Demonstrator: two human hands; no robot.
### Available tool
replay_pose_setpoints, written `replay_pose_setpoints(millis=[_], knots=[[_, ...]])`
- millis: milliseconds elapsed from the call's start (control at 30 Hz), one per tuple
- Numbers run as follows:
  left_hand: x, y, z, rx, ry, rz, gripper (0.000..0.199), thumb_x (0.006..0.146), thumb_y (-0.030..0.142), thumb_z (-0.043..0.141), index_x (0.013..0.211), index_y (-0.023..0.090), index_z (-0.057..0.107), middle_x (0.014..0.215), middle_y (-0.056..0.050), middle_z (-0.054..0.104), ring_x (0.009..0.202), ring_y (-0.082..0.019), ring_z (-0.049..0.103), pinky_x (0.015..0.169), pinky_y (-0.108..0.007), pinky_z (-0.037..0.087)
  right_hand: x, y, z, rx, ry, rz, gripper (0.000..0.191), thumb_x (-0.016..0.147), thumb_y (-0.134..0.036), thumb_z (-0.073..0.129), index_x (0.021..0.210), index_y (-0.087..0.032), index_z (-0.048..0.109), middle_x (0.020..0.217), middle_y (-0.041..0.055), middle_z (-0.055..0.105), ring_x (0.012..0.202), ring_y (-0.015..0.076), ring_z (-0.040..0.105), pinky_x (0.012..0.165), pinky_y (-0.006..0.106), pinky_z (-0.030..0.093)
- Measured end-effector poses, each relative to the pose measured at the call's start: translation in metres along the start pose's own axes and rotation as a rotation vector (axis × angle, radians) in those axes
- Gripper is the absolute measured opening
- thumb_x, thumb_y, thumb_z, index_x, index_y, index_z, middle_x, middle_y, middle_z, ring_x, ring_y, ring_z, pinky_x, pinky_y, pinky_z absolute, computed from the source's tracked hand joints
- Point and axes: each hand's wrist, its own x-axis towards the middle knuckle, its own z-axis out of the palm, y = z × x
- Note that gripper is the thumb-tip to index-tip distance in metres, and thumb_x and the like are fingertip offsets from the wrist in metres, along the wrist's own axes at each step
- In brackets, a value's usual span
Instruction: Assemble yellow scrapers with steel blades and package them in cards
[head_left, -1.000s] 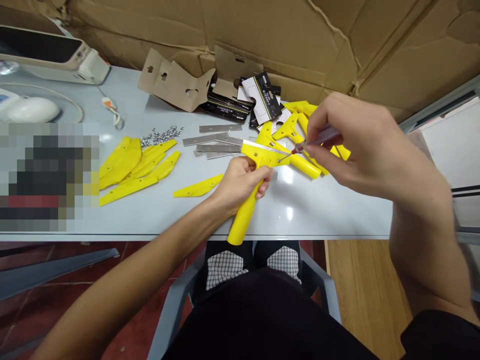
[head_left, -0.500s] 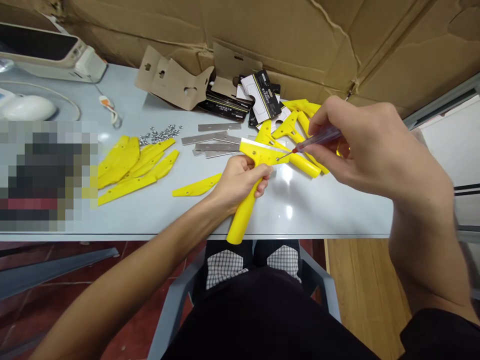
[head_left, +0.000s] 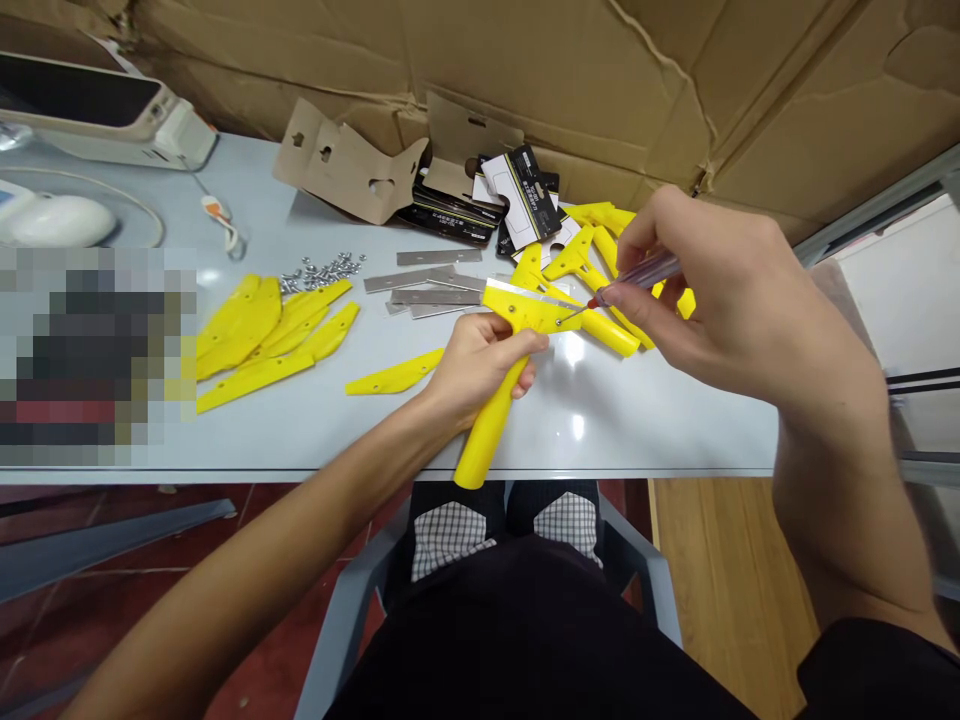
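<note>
My left hand (head_left: 491, 362) is wrapped round a yellow scraper (head_left: 491, 425), its handle pointing down over the table's front edge. A thin metal blade (head_left: 536, 294) shows along the scraper's head. My right hand (head_left: 705, 290) grips a screwdriver (head_left: 637, 278) with a clear handle, its tip at a screw (head_left: 558, 322) in the right part of the head. Another screw sits in the head's left part. More yellow scrapers (head_left: 574, 255) lie behind it. Loose blades (head_left: 429, 278) rest left of the head, and a yellow cover piece (head_left: 396, 374) lies left of my left hand.
Small screws (head_left: 324, 272) and a stack of yellow cover pieces (head_left: 255, 325) lie to the left. Behind are an open cardboard box (head_left: 352, 165) and printed cards (head_left: 521, 195). A phone (head_left: 82, 90) and a cable (head_left: 225, 225) are at the back left, near a blurred-out patch.
The screwdriver is still at the same screw. My right hand and wrist have shifted and turned slightly, with the forearm a little further left. My left hand still holds the scraper.
</note>
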Motion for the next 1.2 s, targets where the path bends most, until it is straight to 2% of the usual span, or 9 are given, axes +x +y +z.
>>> replay_pose_setpoints(millis=[167, 267, 533, 700, 900, 1000, 1200], knots=[[0.0, 0.0, 0.0, 0.018, 0.019, -0.001, 0.012, 0.074, 0.021, 0.078, 0.074, 0.015, 0.067, 0.051, 0.002, 0.057, 0.04, -0.008, 0.049, 0.039, -0.021, 0.037, -0.001, -0.002, -0.004, 0.018, -0.072, -0.007, 0.019, 0.096, -0.02, 0.063, 0.109, -0.033, 0.064, 0.108, 0.0054, 0.076, 0.094, 0.0295, 0.074, 0.084, 0.047, 0.058], [0.001, 0.0, 0.0, 0.0, 0.02, 0.007, 0.013, 0.073, 0.021, 0.077, 0.072, 0.016, 0.066, 0.05, 0.002, 0.056, 0.04, -0.008, 0.049, 0.038, -0.021, 0.036, -0.001, 0.0, -0.004, 0.036, -0.07, 0.039, 0.018, 0.097, -0.023, 0.063, 0.111, -0.035, 0.067, 0.106, 0.0053, 0.078, 0.095, 0.0314, 0.076, 0.084, 0.049, 0.059], [-0.001, 0.002, 0.001, 0.013, 0.023, 0.006, 0.012, 0.071, 0.018, 0.079, 0.074, 0.016, 0.068, 0.054, 0.002, 0.059, 0.041, -0.008, 0.05, 0.038, -0.021, 0.036, -0.002, 0.004, 0.001, -0.016, -0.003, 0.045, 0.007, 0.098, -0.03, 0.068, 0.105, -0.027, 0.068, 0.094, 0.0057, 0.081, 0.083, 0.0293, 0.076, 0.073, 0.044, 0.055], [0.0, 0.002, 0.002, 0.022, 0.015, -0.01, 0.009, 0.074, 0.019, 0.076, 0.075, 0.015, 0.069, 0.053, 0.002, 0.058, 0.04, -0.008, 0.048, 0.038, -0.021, 0.036, -0.002, 0.004, 0.006, -0.028, -0.039, 0.117, 0.014, 0.101, -0.034, 0.064, 0.113, -0.029, 0.069, 0.102, 0.0065, 0.081, 0.091, 0.0308, 0.075, 0.077, 0.045, 0.055], [0.001, 0.002, 0.002, 0.036, 0.015, -0.027, 0.009, 0.076, 0.016, 0.075, 0.074, 0.016, 0.066, 0.05, 0.003, 0.057, 0.039, -0.008, 0.048, 0.038, -0.021, 0.037, -0.002, 0.004, 0.007, 0.106, -0.054, -0.02, 0.019, 0.095, -0.019, 0.063, 0.112, -0.027, 0.065, 0.117, 0.0087, 0.076, 0.098, 0.028, 0.072, 0.083, 0.044, 0.058], [0.0, 0.003, 0.003, 0.047, 0.015, -0.021, 0.009, 0.08, 0.016, 0.074, 0.074, 0.015, 0.067, 0.051, 0.002, 0.058, 0.04, -0.008, 0.049, 0.038, -0.021, 0.038, -0.002, 0.01, 0.011, 0.167, -0.068, -0.023, 0.019, 0.096, -0.017, 0.06, 0.11, -0.028, 0.066, 0.111, 0.0071, 0.075, 0.098, 0.0278, 0.072, 0.086, 0.045, 0.06], [0.001, 0.003, 0.007, 0.143, 0.047, -0.028, 0.018, 0.09, 0.016, 0.073, 0.073, 0.013, 0.067, 0.053, -0.002, 0.064, 0.041, -0.011, 0.057, 0.041, -0.021, 0.044, -0.006, 0.02, 0.022, 0.225, -0.002, -0.044, 0.01, 0.094, -0.019, 0.067, 0.101, -0.026, 0.067, 0.099, 0.0062, 0.074, 0.089, 0.0274, 0.072, 0.082, 0.044, 0.06]])
